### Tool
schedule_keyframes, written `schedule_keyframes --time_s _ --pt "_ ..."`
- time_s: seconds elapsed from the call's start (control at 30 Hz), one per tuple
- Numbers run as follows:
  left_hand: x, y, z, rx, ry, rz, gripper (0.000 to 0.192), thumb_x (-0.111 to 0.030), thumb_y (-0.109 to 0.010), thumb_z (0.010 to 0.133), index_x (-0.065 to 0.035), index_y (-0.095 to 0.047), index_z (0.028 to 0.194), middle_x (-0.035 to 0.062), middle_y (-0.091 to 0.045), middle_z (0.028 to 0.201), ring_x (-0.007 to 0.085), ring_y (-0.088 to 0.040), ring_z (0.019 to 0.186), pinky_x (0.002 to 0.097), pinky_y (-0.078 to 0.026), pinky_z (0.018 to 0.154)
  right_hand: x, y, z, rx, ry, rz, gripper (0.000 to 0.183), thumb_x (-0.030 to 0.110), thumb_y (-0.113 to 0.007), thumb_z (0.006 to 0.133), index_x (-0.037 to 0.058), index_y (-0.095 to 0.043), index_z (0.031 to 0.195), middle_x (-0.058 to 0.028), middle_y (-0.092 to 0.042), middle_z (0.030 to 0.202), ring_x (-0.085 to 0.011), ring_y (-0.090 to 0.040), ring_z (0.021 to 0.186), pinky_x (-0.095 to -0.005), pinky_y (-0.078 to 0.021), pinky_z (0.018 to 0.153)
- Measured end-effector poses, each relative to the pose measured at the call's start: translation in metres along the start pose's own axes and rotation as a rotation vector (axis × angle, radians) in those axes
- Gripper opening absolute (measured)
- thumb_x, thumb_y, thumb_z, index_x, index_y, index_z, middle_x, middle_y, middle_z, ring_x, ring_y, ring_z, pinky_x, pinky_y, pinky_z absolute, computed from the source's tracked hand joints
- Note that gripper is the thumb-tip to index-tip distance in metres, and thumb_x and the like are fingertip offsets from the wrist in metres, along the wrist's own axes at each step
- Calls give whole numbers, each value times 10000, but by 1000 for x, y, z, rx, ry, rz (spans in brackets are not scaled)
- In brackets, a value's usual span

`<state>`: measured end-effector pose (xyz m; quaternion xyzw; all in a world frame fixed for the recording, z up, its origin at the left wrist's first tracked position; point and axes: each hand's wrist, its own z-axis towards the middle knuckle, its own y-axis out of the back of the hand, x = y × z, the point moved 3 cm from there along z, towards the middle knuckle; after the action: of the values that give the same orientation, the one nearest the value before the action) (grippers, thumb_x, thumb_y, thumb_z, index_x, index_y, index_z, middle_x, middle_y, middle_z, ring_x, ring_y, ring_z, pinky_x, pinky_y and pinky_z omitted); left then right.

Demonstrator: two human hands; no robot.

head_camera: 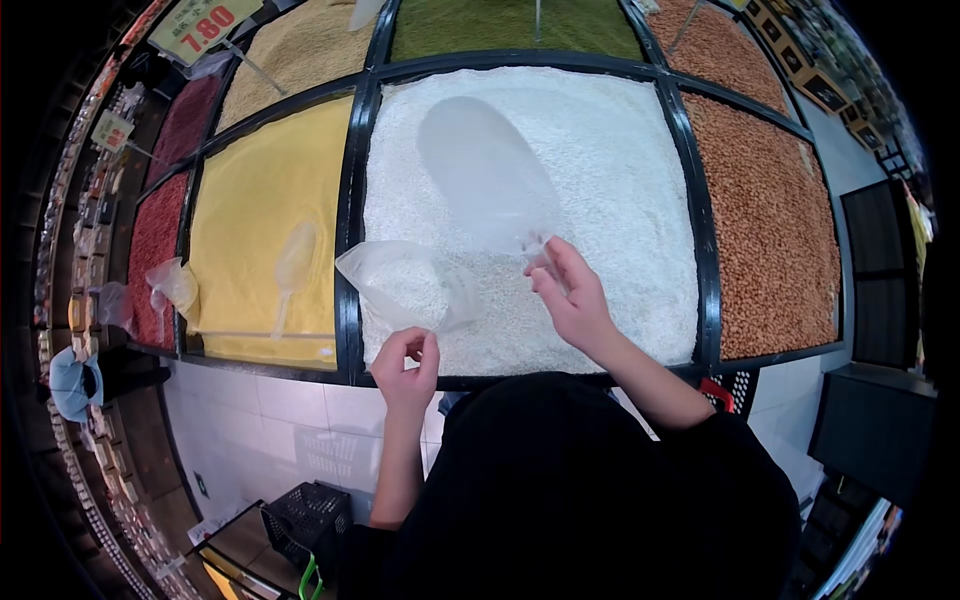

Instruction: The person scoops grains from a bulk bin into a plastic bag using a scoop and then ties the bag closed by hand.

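My left hand (407,367) pinches the near edge of a clear plastic bag (469,296), thumb against finger. White rice (411,289) fills part of the bag, which lies with its mouth spread to the left on the rice in the bin. My right hand (574,300) has its fingers around the short handle of a large translucent plastic scoop (487,165). The scoop's broad blade points away from me, over the bin of white rice (615,180). Whether the blade carries any rice is hard to tell.
Black dividers (352,187) frame the bin. Yellow grain (262,172) with another scoop (296,255) lies left; reddish-brown nuts or beans (765,240) lie right. Green beans (510,30) sit beyond. A black basket (307,517) stands behind me; a person (75,382) is far left.
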<state>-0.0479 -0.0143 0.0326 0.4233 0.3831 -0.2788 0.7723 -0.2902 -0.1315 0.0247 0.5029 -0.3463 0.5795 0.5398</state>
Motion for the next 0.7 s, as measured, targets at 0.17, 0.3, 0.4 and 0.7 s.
schedule_keyframes --time_s 0.17,0.3,0.4,0.7 --pt "1 -1 2 -5 -11 -7 64 30 -747 870 -1 -708 909 74 -713 806 113 -651 649 240 -501 578 -28 86 3 53 -498 140 427 190 -691 1013 -19 -613 1378 -14 -660 830 -50 -587 669 -235 -475 575" --pt "2 -1 3 14 -11 -12 64 29 -746 870 -2 -708 912 75 -710 806 114 -647 647 237 -496 577 -18 138 -1 430 -706 -201 329 272 -771 960 15 -762 1164 43 -608 669 -47 -552 572 -236 -443 505" --pt "5 -3 3 27 -14 -20 65 30 -745 870 -2 -708 914 75 -707 803 114 -645 644 236 -494 575 -26 152 -10 735 -788 -244 309 326 -807 926 53 -792 1070 24 -606 640 -60 -560 565 -244 -443 501" --pt "2 -4 3 32 -8 -22 59 34 -737 874 3 -710 916 74 -713 814 110 -648 652 235 -499 580 -69 137 -14 1047 -865 -373 297 359 -812 920 84 -799 1033 5 -602 628 -83 -541 539 -262 -409 480"
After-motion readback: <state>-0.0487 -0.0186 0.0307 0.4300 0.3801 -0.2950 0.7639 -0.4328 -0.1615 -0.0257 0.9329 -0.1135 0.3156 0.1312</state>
